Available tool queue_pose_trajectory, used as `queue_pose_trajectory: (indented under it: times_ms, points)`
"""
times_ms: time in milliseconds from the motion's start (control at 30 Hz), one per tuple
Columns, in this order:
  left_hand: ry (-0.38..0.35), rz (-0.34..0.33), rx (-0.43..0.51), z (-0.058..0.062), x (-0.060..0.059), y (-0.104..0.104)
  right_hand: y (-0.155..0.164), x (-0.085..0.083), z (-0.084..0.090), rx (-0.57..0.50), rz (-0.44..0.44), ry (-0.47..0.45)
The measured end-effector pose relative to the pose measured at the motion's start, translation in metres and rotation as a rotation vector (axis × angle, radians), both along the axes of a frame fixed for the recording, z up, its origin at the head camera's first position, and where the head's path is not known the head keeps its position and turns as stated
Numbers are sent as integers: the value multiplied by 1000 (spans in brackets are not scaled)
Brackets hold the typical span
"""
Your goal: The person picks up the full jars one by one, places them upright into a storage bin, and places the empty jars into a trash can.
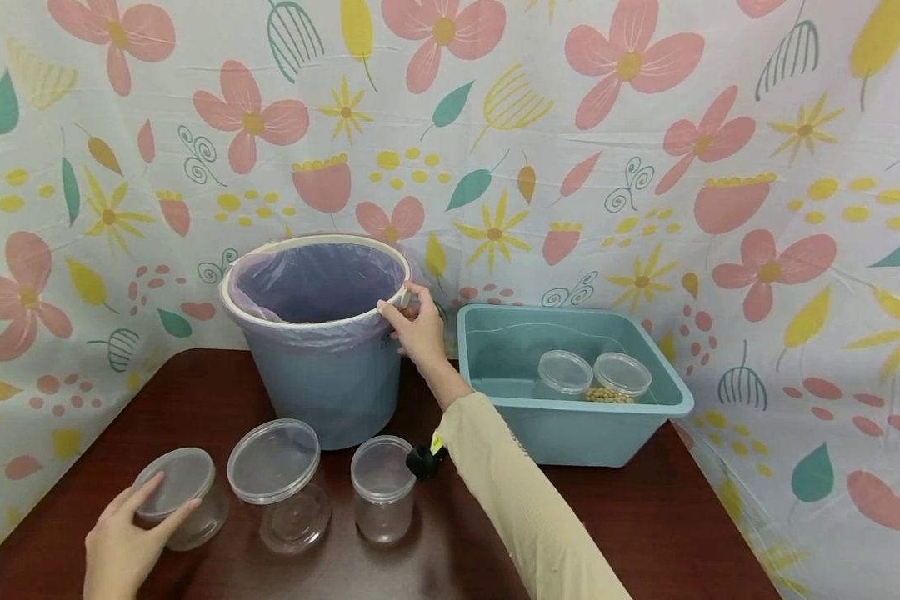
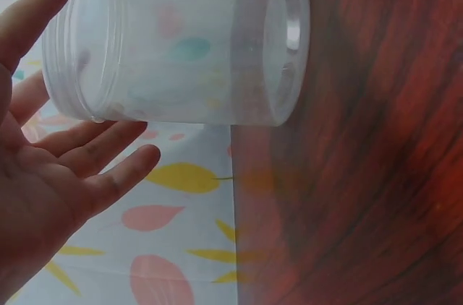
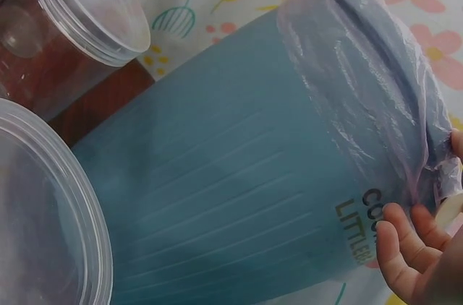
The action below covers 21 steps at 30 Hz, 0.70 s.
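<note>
My left hand (image 1: 153,507) lies with straight fingers on the lid of a clear lidded jar (image 1: 183,496) at the table's front left. In the left wrist view the left hand (image 2: 69,168) has its thumb and fingers spread along the lid edge of that jar (image 2: 181,45). My right hand (image 1: 412,321) reaches across and pinches the right rim of a blue bin (image 1: 330,383) lined with a purple bag (image 1: 315,279). The right wrist view shows the fingers (image 3: 409,247) curled at the bag edge on the bin (image 3: 239,182).
Two more clear lidded jars, a wide one (image 1: 277,483) and a small one (image 1: 382,492), stand in front of the bin on the dark wooden table (image 1: 645,517). A teal basin (image 1: 570,437) at the right holds two lidded jars; one jar (image 1: 621,379) contains beans. A floral cloth backs the table.
</note>
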<state>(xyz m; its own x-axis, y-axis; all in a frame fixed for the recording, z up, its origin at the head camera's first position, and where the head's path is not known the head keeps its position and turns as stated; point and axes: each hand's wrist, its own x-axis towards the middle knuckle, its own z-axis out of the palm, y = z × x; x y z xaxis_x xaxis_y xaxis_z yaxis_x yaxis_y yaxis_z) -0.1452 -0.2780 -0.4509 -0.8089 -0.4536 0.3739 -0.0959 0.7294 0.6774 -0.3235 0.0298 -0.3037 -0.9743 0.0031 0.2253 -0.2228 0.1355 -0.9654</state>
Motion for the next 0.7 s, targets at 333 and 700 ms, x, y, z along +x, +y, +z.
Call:
queue_pose_trajectory:
  times_ms: [333, 700]
  points:
    - [188, 38, 19, -24, -14, -3, 1, -1, 0, 3, -1, 3]
    - [402, 62, -6, -69, -32, -26, 0, -1, -1, -10, 5, -8]
